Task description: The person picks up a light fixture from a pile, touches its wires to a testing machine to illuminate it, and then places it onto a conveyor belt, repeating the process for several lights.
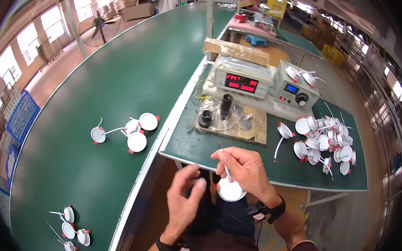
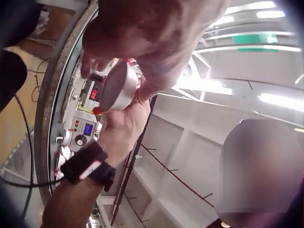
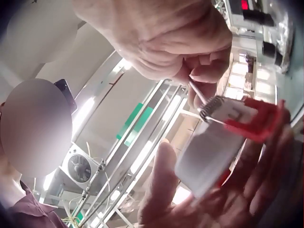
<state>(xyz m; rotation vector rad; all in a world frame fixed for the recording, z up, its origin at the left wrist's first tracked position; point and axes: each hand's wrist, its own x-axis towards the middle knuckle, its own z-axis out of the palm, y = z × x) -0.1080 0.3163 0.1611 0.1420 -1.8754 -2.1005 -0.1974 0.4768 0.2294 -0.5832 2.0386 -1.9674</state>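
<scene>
In the head view my right hand (image 1: 247, 170) pinches the white cable of a small round downlight (image 1: 230, 190), whose white disc hangs below the fingers. Blue and brown wire ends (image 1: 220, 146) stick up past the fingertips. My left hand (image 1: 185, 197) is beside the lamp, thumb and fingers apart and loosely bent, holding nothing. Red spring clips (image 3: 256, 121) show on the lamp body (image 3: 209, 152) in the right wrist view, with the left palm and fingers (image 3: 261, 175) behind it. The left wrist view shows the lamp's white rim (image 2: 127, 88) between both hands.
A heap of downlights (image 1: 323, 140) lies on the right bench. Behind are a power meter (image 1: 242, 83) with red digits, a dial box (image 1: 294, 91) and a wooden board (image 1: 250, 131) bearing black sockets. More downlights (image 1: 137, 141) lie on the green belt (image 1: 87, 166), bounded by a metal rail (image 1: 140, 190).
</scene>
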